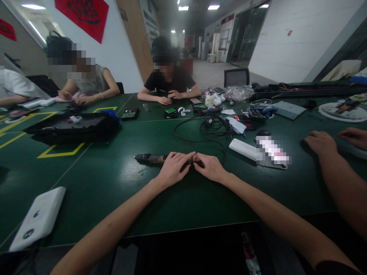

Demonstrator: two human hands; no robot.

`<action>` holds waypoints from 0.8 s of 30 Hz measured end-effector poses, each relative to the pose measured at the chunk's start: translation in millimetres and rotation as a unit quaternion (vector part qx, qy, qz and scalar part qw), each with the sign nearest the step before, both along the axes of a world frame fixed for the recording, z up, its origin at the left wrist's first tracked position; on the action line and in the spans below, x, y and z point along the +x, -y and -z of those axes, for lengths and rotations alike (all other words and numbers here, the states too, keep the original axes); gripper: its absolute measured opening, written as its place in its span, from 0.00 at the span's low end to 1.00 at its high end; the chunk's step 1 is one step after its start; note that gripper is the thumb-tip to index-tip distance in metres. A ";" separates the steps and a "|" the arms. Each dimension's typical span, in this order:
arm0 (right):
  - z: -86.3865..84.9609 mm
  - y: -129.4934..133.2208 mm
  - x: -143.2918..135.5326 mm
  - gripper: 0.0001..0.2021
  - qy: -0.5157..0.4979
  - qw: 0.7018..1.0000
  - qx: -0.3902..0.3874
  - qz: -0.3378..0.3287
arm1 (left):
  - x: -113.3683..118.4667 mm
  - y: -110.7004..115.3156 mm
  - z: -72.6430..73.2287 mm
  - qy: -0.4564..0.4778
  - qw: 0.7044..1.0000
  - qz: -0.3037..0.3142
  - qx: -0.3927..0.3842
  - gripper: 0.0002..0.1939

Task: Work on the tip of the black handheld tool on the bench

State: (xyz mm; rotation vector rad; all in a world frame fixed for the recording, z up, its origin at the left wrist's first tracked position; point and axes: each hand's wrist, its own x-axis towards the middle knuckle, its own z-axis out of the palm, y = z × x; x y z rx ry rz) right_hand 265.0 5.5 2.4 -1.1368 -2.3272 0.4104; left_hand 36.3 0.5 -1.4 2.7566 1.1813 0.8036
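Note:
A slim electric screwdriver [151, 158] with a dark body lies sideways on the green table, its tip pointing left. My left hand [175, 167] curls over its rear half, thumb and forefinger closed near the back end. At that same end my right hand [210, 167] pinches with bent fingers, close against the left fingertips. Part of the tool's back end is hidden under both hands. A black cable [197, 140] loops from behind my right hand to a coil farther back.
A black tray [71, 126] stands left, a white box [38, 217] at the near left edge. A white power strip [243, 149] lies right. Another person's hand [321, 143] rests at far right. Two people sit opposite, circuit boards [171, 111] and tangled cables [260, 110] before them.

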 end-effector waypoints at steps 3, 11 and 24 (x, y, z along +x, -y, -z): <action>0.3 0.2 0.4 0.04 -0.001 1.000 0.000 -0.002 | 0.2 0.1 -1.1 -0.004 1.000 -0.002 0.000 0.27; -1.1 1.1 0.6 0.05 -0.001 1.000 -0.005 -0.002 | -0.7 1.7 -2.0 -0.007 1.000 0.008 0.003 0.29; -0.3 0.6 -0.2 0.05 0.001 1.000 -0.005 -0.001 | 0.2 -0.6 0.4 -0.010 1.000 -0.006 0.007 0.28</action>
